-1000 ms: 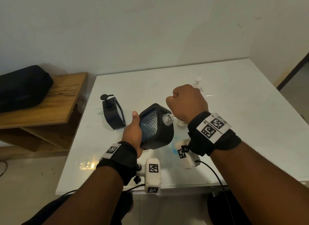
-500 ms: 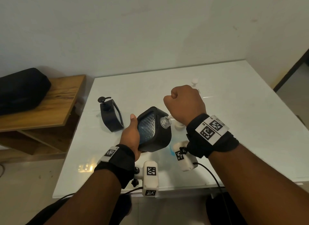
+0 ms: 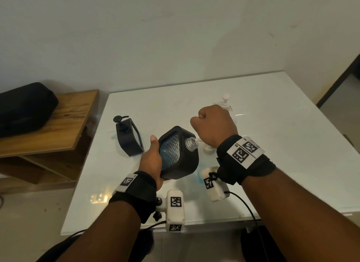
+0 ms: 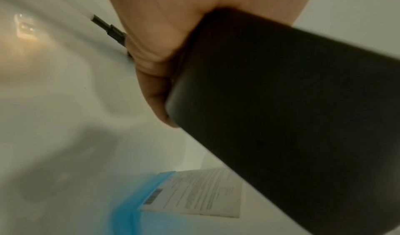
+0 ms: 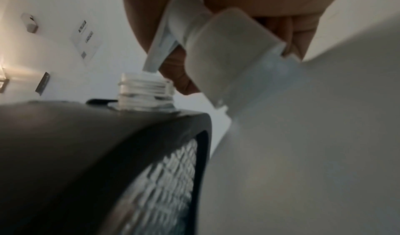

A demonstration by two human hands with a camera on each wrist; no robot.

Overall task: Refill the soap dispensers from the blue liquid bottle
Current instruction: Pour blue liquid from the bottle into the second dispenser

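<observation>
The black dispenser [image 3: 178, 154] is up off the table, tilted, its clear threaded neck [image 3: 191, 143] open and pointing toward the right hand. The left hand [image 3: 153, 160] grips it from the side and underneath, thumb laid along the textured window, fingers wrapped round the base. The right hand [image 3: 213, 125] is curled tight around the top of the refill bottle [image 5: 303, 136]; from the right wrist view the fingers wrap its white pump head, and the nozzle [image 5: 160, 50] comes down right at the rim of that open neck, touching or all but touching, I cannot tell which. Under the left wrist, the bottle's lower part shows blue, with a white printed label [image 4: 203, 192] facing that hand.

Beyond the left hand's thumb, a second black dispenser [image 3: 129, 138] stands on the white table [image 3: 282, 144], pump fitted. Past the right hand's knuckles, a white pump dispenser [image 3: 225, 102] peeks out. Off to the left hand's far side, a black bag [image 3: 25, 107] sits on a wooden shelf [image 3: 58, 129].
</observation>
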